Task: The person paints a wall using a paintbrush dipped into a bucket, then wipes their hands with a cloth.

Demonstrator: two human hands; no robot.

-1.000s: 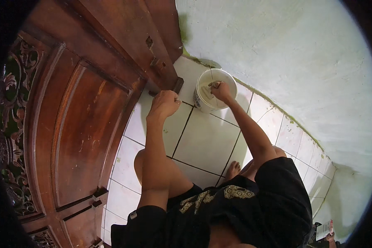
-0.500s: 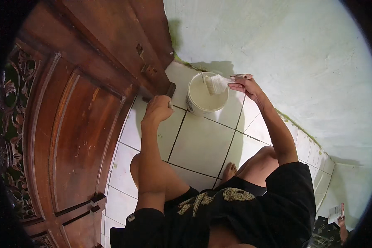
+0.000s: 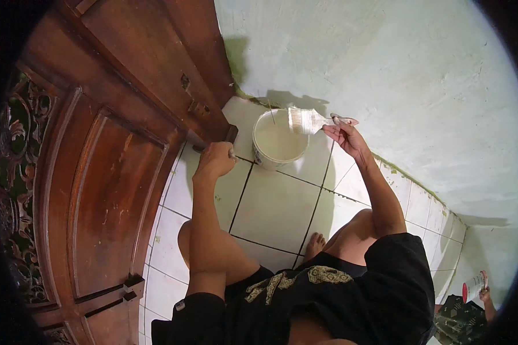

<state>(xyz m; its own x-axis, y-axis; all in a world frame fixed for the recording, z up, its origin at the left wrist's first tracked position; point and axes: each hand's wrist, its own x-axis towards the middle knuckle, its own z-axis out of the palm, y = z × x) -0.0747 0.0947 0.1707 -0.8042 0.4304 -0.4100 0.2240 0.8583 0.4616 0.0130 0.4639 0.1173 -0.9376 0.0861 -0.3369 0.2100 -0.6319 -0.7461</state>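
My right hand [image 3: 349, 139] is closed on the handle of a wide paintbrush [image 3: 313, 121]. Whitish paint coats the brush, which lies nearly level over the right rim of a white bucket [image 3: 260, 150], bristles pointing left. Pale liquid, like thin paint, fills part of the bucket, and a thin stick-like piece shows at its far rim. My left hand [image 3: 214, 160] is closed in a fist by the lower edge of the brown wooden door [image 3: 133, 172], left of the bucket. A small pale bit shows at its thumb side; what it grips is hidden.
A pale green wall [image 3: 385, 75] rises behind and right of the bucket, with rough green paint along its foot. White floor tiles [image 3: 275, 202] lie under me. At the lower right, another person's hand [image 3: 485, 294] holds a white and red container [image 3: 473, 286].
The paintbrush has come up from the bucket's inside to its right rim and turned more level. My left hand stays closed by the door. The other person's container has tilted.
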